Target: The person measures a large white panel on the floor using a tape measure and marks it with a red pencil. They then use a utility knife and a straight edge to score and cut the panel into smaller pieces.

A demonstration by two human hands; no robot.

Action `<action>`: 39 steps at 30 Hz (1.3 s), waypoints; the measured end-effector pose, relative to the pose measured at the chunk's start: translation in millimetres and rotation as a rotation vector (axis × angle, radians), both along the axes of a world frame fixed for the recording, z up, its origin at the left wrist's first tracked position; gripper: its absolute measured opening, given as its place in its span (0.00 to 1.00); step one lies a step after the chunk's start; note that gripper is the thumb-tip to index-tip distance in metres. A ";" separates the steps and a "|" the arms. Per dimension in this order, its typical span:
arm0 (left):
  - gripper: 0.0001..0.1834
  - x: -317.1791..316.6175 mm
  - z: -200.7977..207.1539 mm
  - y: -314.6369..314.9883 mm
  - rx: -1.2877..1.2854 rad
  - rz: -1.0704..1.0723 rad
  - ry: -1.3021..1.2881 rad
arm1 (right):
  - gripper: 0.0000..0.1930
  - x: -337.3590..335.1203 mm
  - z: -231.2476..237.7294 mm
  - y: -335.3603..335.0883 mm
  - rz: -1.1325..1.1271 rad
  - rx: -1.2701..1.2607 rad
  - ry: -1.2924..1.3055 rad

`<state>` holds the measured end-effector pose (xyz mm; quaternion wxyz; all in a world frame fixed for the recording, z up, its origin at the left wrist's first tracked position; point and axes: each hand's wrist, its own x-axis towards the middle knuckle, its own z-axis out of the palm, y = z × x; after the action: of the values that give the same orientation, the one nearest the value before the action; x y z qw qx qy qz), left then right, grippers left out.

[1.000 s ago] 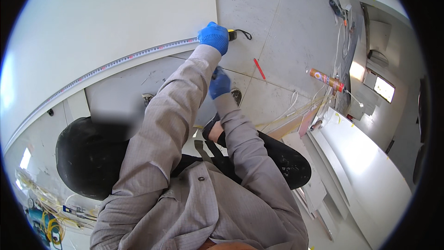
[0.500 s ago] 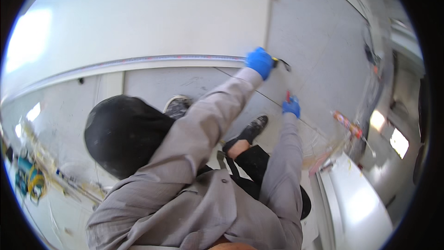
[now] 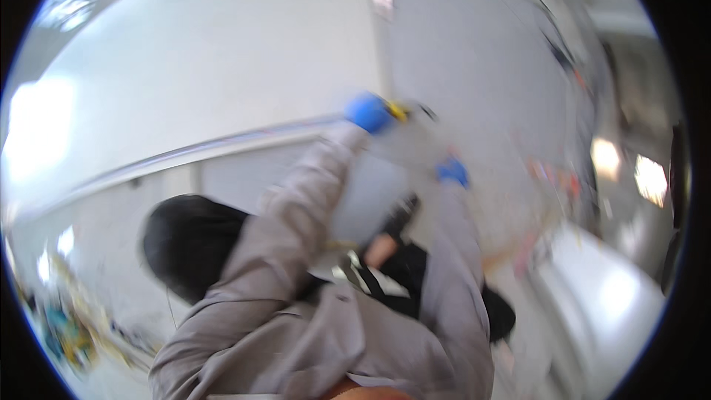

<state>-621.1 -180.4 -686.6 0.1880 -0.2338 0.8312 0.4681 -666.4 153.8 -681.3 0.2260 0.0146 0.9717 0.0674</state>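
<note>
My left hand [image 3: 368,112], in a blue glove, grips a yellow tape measure [image 3: 398,110] by the near right corner of a large white panel [image 3: 244,52]. A black strap or loop [image 3: 427,111] sticks out past the case. The pulled-out tape blade [image 3: 222,141] runs leftward along the panel's near edge. My right hand [image 3: 452,172], also blue-gloved, is to the right of the panel, nearer to me. Its fingers are closed round a small red item [image 3: 451,154], too blurred to name. Both hands are smeared by motion.
Grey floor [image 3: 474,67] stretches right of the panel. A tube with red and orange marks [image 3: 555,176] lies to the right, near a white curved piece [image 3: 600,274]. Tools and cords [image 3: 70,337] are at the lower left. A dark tool [image 3: 559,54] lies at the far right.
The view has swung, so the panel, floor and both hands now appear further left and blurred. My left hand still holds the tape measure, whose yellow case shows more. My right hand keeps the red item.
</note>
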 end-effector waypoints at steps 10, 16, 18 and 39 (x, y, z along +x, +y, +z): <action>0.47 -1.6 -3.6 -13.3 0.543 0.066 0.018 | 0.13 -20.1 44.4 -179.0 -0.542 -1.344 -0.195; 0.40 6.3 -20.0 -19.7 0.470 0.016 0.136 | 0.18 -20.7 21.6 -204.8 -0.581 -1.344 -0.383; 0.38 8.7 -19.5 -24.1 0.527 -0.135 0.213 | 0.21 -22.5 18.9 -202.3 -0.411 -1.333 -0.423; 0.13 -6.7 60.8 8.4 -0.094 -0.150 0.014 | 0.14 96.6 33.6 -106.4 -0.805 -0.936 -0.406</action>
<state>-627.8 -172.1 -625.8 0.2057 -0.1762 0.8688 0.4145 -569.7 47.4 -647.7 0.3952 0.2647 0.7546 -0.4519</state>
